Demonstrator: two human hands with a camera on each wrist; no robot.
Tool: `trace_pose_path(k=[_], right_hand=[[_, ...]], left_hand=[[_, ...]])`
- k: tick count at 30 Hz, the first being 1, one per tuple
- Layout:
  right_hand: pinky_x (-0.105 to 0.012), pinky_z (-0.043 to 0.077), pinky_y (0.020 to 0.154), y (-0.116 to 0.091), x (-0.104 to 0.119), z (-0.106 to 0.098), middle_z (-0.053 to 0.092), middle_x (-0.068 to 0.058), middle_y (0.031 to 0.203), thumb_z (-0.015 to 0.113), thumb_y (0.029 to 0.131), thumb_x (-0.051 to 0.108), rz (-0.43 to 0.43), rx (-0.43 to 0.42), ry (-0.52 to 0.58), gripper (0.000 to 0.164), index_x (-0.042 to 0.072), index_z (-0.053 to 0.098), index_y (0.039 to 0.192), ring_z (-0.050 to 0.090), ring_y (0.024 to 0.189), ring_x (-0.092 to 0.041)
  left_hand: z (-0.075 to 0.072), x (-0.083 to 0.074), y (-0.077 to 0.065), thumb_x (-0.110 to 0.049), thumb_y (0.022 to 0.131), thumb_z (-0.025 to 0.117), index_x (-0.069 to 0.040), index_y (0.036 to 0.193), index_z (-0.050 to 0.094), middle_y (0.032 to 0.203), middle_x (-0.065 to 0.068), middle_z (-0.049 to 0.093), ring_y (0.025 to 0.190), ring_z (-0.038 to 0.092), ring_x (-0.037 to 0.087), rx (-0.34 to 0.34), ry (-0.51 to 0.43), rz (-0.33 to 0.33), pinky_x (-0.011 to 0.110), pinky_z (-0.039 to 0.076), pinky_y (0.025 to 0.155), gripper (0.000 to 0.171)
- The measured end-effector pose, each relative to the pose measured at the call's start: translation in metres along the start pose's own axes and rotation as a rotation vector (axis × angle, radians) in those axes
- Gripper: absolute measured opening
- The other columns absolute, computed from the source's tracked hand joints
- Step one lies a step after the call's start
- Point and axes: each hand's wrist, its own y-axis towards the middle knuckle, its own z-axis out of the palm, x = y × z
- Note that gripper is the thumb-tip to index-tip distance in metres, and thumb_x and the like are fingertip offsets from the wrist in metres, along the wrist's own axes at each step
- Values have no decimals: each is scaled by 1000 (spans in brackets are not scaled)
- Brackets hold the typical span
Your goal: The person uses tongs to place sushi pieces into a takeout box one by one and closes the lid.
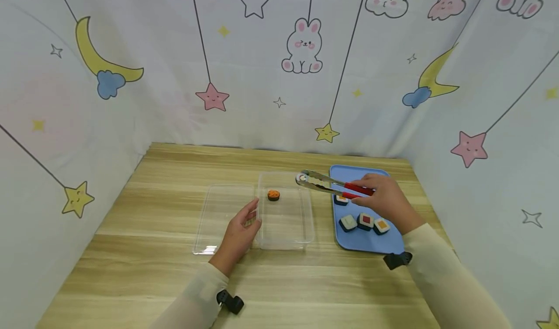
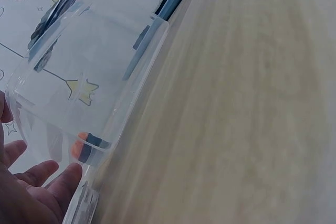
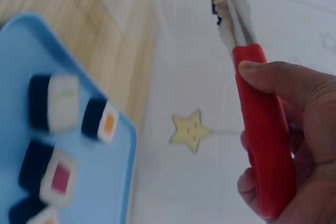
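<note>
My right hand (image 1: 386,200) grips red-handled metal tongs (image 3: 262,129), thumb along one handle. Between the tong tips is a small white-and-dark sushi roll (image 1: 301,178), held above the right side of a clear plastic container (image 1: 286,244). Inside the container, toward the back left, sits one orange-topped sushi piece (image 1: 273,195). At the container's left wall is my left hand (image 1: 238,234), its fingers (image 2: 65,182) spread and lightly bent against the plastic. More sushi rolls, among them one with a red centre (image 1: 365,221), lie on a blue tray (image 1: 367,244) beneath and beside the right hand.
A clear flat lid (image 1: 218,222) lies on the wooden table (image 1: 284,290) left of the container, partly behind the left hand. White curtains (image 1: 262,125) printed with stars and rabbits enclose the back and sides. A black wrist strap (image 1: 397,260) is on each sleeve.
</note>
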Motion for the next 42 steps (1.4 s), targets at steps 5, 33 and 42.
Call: trace_pose_path(k=[5,33,42], right_hand=[[-34,52,68,20,29,20,67,1,101,88,85,22,-71,97,-23,44,11,76,126,60,86,-20],[-32,55,69,63,77,68,70,-3,97,83,85,14,-296,282,-367,29,15,81,114,60,80,-14],[-30,54,68,63,78,69,68,-1,94,84,83,13,-269,284,-349,31,14,82,114,59,79,-14]], left_hand=[[0,1,0,-4,99,63,-7,154,48,156,18,49,138,52,38,-4,-1,1,53,49,108,57],[2,-1,1,-2,98,66,-5,153,49,155,19,49,136,53,40,-16,-34,9,53,50,107,58],[0,2,2,-5,100,65,-5,153,50,155,18,50,135,55,39,-10,-10,28,50,52,105,56]])
